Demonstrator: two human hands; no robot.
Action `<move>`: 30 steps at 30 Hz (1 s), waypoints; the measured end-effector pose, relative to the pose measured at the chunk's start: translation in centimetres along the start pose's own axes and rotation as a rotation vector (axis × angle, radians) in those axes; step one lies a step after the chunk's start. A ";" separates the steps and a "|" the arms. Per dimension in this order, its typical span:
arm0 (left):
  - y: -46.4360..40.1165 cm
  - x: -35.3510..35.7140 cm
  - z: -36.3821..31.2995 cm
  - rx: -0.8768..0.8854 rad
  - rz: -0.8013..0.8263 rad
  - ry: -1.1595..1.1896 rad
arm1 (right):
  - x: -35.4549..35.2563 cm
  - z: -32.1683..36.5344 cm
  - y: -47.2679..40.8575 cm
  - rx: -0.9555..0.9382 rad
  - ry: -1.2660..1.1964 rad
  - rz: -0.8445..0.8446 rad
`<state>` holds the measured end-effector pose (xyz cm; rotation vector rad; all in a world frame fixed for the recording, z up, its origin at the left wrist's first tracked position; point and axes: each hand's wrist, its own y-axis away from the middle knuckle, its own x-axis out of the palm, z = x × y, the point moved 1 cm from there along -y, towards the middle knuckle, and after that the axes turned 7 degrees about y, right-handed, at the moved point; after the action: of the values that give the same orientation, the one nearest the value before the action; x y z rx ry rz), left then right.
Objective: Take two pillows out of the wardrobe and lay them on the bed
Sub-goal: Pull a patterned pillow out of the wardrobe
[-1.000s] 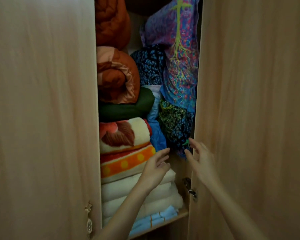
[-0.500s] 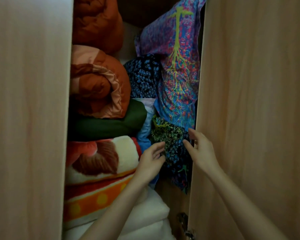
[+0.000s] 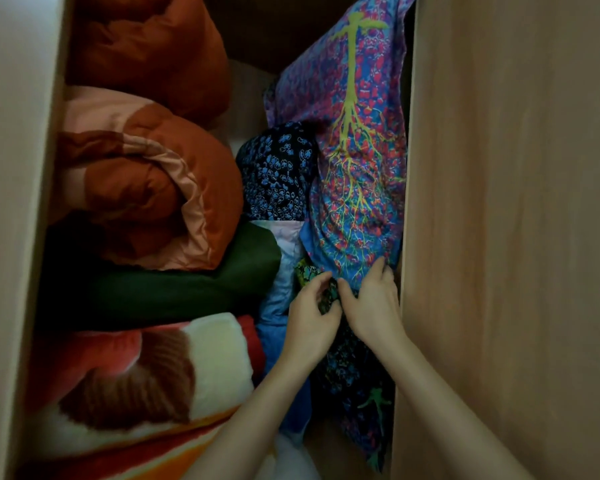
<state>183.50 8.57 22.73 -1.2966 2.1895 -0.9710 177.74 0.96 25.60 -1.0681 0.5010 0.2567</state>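
Pillows stand on end at the right of the open wardrobe. The top one is a purple-blue pillow (image 3: 357,140) with a green tree print. Under it sits a dark pillow (image 3: 354,368) with a green and blue pattern. Behind them is a black pillow with blue flowers (image 3: 278,174). My left hand (image 3: 309,317) and my right hand (image 3: 371,303) meet at the upper edge of the dark patterned pillow, where the tree-print pillow rests on it. Fingers of both hands pinch its cloth.
Folded bedding fills the left side: orange quilts (image 3: 146,181), a dark green blanket (image 3: 174,285), a red and cream fleece blanket (image 3: 146,379). A light blue cloth (image 3: 281,285) hangs between the stacks. The right wardrobe door (image 3: 513,237) stands close beside my right arm; the left door (image 3: 11,202) frames the opening.
My head moved closer to the shelf. Both hands rose from open in front of the pillows and closed together on the dark patterned pillow's upper edge.
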 end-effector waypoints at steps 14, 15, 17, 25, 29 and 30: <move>-2.5 -1.2 1.3 0.186 0.163 -0.256 | 3.0 0.7 -2.9 0.004 -0.188 -0.193; -2.5 -1.3 1.4 0.196 0.174 -0.261 | 2.9 0.8 -2.9 -0.026 -0.179 -0.206; -2.5 -1.4 1.4 0.208 0.188 -0.250 | 2.5 1.0 -2.9 -0.087 -0.168 -0.233; -2.6 -1.5 0.4 0.285 0.213 -0.226 | 0.2 1.7 -2.4 -0.290 -0.046 -0.283; -2.3 -1.9 0.2 0.288 0.208 -0.225 | -0.8 1.7 -2.0 -0.280 -0.020 -0.277; -2.3 -1.9 0.1 0.291 0.211 -0.227 | -1.0 1.7 -1.9 -0.274 -0.009 -0.275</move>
<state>185.86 9.48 24.34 -0.9691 1.8853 -0.9641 178.19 1.59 28.26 -1.3872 0.3108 0.0881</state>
